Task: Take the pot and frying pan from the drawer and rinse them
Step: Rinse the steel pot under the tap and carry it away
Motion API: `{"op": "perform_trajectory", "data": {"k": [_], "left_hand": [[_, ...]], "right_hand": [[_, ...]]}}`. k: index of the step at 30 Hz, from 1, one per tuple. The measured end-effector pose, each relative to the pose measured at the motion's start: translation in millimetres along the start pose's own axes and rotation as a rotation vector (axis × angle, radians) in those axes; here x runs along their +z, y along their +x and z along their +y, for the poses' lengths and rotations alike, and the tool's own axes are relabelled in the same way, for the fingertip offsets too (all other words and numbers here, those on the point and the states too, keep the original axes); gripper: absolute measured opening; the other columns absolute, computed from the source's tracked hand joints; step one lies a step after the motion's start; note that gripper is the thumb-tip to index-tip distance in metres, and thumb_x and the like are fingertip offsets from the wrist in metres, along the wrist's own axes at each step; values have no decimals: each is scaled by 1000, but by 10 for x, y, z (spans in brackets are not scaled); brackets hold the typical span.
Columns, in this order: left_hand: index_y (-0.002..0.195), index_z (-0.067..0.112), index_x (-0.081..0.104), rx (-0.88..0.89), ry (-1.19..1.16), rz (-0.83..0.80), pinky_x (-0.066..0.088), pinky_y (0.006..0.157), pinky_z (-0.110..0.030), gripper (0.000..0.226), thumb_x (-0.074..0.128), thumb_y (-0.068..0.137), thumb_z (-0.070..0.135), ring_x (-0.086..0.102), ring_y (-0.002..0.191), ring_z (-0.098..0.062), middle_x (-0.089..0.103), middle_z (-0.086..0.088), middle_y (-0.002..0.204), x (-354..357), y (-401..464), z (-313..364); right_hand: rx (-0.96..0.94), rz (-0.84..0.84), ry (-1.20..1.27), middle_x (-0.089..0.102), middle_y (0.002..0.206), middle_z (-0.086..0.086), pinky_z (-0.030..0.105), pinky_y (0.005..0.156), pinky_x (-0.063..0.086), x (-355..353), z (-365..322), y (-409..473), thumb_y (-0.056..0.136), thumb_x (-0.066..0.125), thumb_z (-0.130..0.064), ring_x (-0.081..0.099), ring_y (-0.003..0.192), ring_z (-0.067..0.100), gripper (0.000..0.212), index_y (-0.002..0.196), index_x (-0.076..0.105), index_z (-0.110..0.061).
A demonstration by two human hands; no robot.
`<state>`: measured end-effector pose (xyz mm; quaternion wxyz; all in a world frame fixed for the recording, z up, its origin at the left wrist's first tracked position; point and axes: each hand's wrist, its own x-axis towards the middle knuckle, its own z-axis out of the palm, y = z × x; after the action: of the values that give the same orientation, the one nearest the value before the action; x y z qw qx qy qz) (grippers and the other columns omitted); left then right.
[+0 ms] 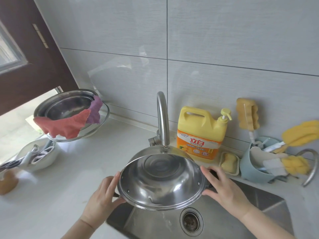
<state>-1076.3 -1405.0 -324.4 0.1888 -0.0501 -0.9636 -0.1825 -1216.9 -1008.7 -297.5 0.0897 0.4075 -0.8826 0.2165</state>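
A shiny steel pot (162,180) is held tilted toward me over the steel sink (269,202), its open mouth facing the camera. A little water pools at its lower inner edge and spills over the rim toward the drain (191,221). My left hand (101,195) grips the pot's left handle, and my right hand (222,185) grips the dark right handle. The curved faucet (163,118) stands just behind the pot with its spout above the far rim. No frying pan is in sight.
A yellow dish-soap jug (201,133) stands behind the sink beside a soap dish (229,163) and a blue caddy (255,169) of brushes and sponges. On the counter at left sit stacked steel bowls with cloths (69,114) and a white bowl (39,156).
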Motion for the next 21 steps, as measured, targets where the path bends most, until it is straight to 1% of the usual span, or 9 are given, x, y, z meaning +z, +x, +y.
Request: {"op": "perform_trajectory", "data": {"k": [4, 7, 10, 12, 15, 17, 18, 19, 21], "left_hand": [[146, 11, 31, -27, -14, 10, 51, 58, -14, 84, 58, 81, 57, 57, 69, -1, 50, -3, 106, -74, -45, -52], [148, 14, 28, -48, -14, -12, 51, 53, -14, 86, 56, 81, 59, 59, 65, -1, 49, -1, 105, -58, 7, -34], [154, 19, 19, -12, -5, -22, 52, 51, -21, 92, 57, 79, 58, 59, 67, -8, 47, 0, 105, 31, 134, 46], [156, 21, 13, 50, 7, -13, 52, 51, -23, 99, 64, 78, 55, 59, 69, -10, 46, 0, 107, 111, 242, 147], [157, 19, 6, 118, 17, -49, 51, 53, -24, 127, 89, 63, 41, 51, 79, -13, 45, -1, 106, 268, 416, 338], [157, 17, 6, 168, 3, -38, 49, 55, -24, 119, 85, 70, 38, 48, 80, -14, 45, -2, 106, 369, 509, 435], [157, 16, 7, 189, -5, -24, 49, 56, -24, 109, 77, 77, 41, 48, 80, -14, 45, -2, 106, 413, 540, 476], [157, 15, 8, 197, -13, -19, 49, 59, -24, 101, 69, 82, 44, 49, 81, -15, 46, -2, 106, 449, 566, 513], [156, 14, 9, 209, -22, -18, 46, 67, -23, 97, 64, 84, 46, 50, 83, -16, 46, -2, 106, 494, 603, 569]], "right_hand": [[-24, -16, 3, 43, 118, 4, 25, 63, 54, 47, -62, 179, 54, 96, -25, 49, 98, 10, 130, 155, 14, -29], [-4, -36, -1, 43, 118, 4, 26, 63, 55, 54, -14, 169, 53, 96, -25, 50, 97, 11, 134, 156, 10, -31], [18, -28, -18, 45, 119, 5, 30, 66, 58, -14, 90, 43, 55, 95, -28, 53, 98, 14, 134, 156, 7, -33], [59, -21, -33, 45, 119, 5, 28, 67, 57, -116, 163, -78, 53, 95, -29, 54, 96, 14, 136, 156, 8, -33], [162, -33, -43, 45, 118, 4, 27, 61, 57, -270, 257, -288, 49, 96, -30, 61, 90, 15, 139, 156, 8, -35], [220, -38, -38, 46, 118, 5, 28, 59, 58, -351, 329, -425, 51, 95, -31, 62, 88, 16, 136, 156, 9, -36], [232, -25, -32, 46, 118, 5, 28, 61, 57, -401, 352, -482, 58, 92, -36, 59, 90, 14, 128, 156, 10, -37], [236, 1, -37, 46, 118, 5, 26, 65, 55, -460, 362, -534, 71, 82, -46, 55, 92, 13, 111, 156, 10, -37], [233, 25, -82, 45, 117, 4, 23, 68, 50, -547, 394, -586, 89, 43, -68, 50, 93, 10, 80, 155, 10, -38]]}}
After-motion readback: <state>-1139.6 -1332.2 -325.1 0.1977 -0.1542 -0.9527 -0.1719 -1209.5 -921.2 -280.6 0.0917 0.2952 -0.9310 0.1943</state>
